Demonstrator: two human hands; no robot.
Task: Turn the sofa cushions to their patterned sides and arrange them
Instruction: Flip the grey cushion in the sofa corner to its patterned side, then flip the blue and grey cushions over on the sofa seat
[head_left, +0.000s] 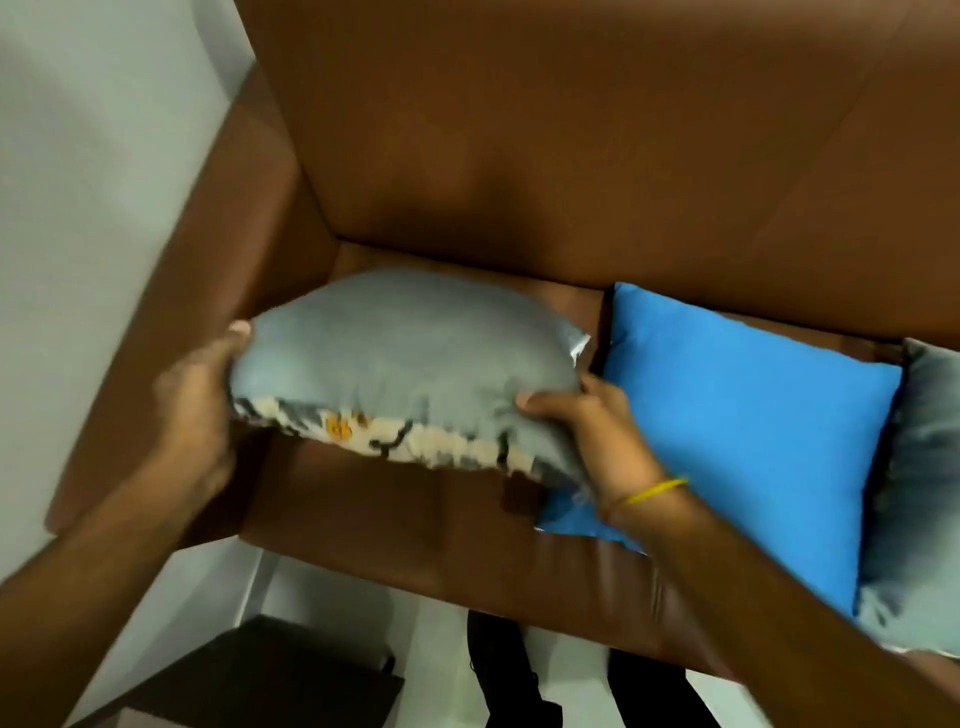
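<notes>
Grey cushion (405, 353) between both grips

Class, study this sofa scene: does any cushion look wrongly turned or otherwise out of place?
Yes. The grey cushion held by both hands shows its plain side up, with its pattern only peeking along the lower edge. The blue cushion lies flat on the seat, plain side up.

Grey cushion (405, 343), brown sofa (571, 156)

Patterned underside of held grey fabric cushion (405, 358) mostly hidden; second grey cushion (924, 493) cut by right edge.
</notes>
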